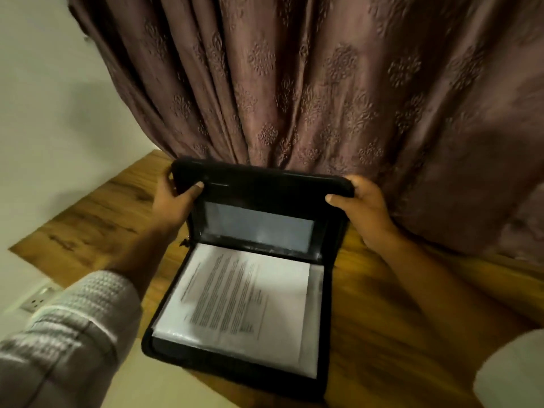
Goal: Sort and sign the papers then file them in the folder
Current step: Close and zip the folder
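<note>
On the wooden table (382, 319), the black zip folder (265, 184) lies open, its lid standing half upright toward 12 o'clock. The left hand (173, 198) grips the lid's corner at 10 o'clock, thumb curled over the inner face and fingers behind it. The right hand (365, 210) grips the corner at 2 o'clock the same way. Printed papers (244, 298) (text too blurred to read) lie in the folder's lower half, at 6 o'clock. A patterned curtain (294, 83) hangs at 12 o'clock.

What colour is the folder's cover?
Black, as the head view shows; both hands grip the folder by its raised cover.
</note>
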